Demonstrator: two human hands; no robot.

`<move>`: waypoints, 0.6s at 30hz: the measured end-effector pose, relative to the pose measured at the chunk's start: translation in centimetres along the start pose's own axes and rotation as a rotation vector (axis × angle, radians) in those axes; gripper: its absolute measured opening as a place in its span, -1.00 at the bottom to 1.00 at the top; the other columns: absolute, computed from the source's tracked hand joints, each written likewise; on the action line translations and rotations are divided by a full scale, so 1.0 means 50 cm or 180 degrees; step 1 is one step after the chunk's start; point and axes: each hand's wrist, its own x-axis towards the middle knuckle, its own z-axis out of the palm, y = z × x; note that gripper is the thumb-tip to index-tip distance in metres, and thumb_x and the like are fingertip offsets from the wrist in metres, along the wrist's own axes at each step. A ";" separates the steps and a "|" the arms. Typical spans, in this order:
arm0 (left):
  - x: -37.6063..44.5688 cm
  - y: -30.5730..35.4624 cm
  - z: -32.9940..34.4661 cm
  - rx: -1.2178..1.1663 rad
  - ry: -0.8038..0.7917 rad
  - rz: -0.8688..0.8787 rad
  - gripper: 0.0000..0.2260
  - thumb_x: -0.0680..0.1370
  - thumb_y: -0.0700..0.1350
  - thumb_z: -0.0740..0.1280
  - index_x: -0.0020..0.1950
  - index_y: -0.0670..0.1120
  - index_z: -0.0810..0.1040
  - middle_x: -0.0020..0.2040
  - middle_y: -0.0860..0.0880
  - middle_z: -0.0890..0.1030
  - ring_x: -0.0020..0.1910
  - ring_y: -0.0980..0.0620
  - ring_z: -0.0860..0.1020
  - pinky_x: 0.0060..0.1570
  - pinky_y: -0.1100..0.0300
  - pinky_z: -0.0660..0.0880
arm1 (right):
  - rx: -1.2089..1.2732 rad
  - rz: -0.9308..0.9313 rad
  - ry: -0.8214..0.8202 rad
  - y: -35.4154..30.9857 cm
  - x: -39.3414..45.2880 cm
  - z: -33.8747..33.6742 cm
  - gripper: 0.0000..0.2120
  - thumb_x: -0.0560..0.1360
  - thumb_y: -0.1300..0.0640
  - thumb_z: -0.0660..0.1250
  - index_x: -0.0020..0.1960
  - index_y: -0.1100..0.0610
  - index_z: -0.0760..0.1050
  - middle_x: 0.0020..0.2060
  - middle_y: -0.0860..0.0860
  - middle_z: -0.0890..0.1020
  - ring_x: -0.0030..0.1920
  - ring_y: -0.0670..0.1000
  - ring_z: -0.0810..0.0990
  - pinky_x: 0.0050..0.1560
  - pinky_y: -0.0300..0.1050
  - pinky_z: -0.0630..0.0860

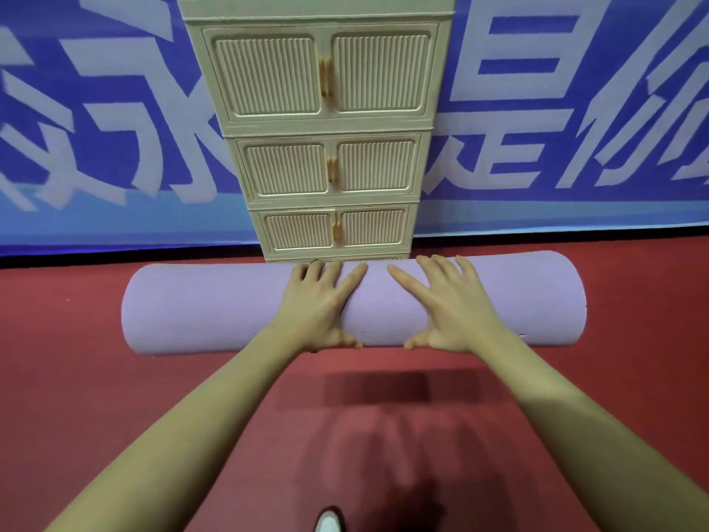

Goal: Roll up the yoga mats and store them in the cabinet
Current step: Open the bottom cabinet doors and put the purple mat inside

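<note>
Head view: lilac yoga mat (230, 307) looks fully rolled on the red floor (96, 378), left hand (320, 305) and right hand (447, 305) pressing flat, fingers spread; far cabinet (326, 109) doors closed, storing pending.

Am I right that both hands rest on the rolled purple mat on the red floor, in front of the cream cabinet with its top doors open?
Not quite: the head view shows the cabinet with all visible doors closed. The rest holds: left hand and right hand rest on the rolled purple mat on the red floor.
</note>
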 end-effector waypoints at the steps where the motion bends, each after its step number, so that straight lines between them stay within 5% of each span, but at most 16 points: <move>1: 0.021 -0.032 0.014 0.0008 -0.0033 0.0037 0.07 0.04 0.51 0.40 0.40 -0.07 0.36 0.09 -0.19 0.56 -0.07 -0.20 0.54 -0.07 -0.02 0.44 | 0.0021 0.0054 -0.0010 -0.004 0.033 0.014 0.19 -0.07 -0.44 0.47 0.46 -0.07 0.19 0.20 0.25 0.49 0.18 0.27 0.48 0.19 0.30 0.34; 18: 0.369 -0.311 0.279 -0.0001 -0.0617 0.0334 0.05 0.03 0.51 0.37 0.35 -0.11 0.47 0.08 -0.19 0.58 -0.10 -0.21 0.55 -0.11 -0.02 0.45 | 0.0401 0.0445 -0.0629 0.072 0.427 0.290 0.20 -0.11 -0.43 0.46 0.45 -0.09 0.19 0.18 0.21 0.51 0.13 0.24 0.52 0.14 0.28 0.38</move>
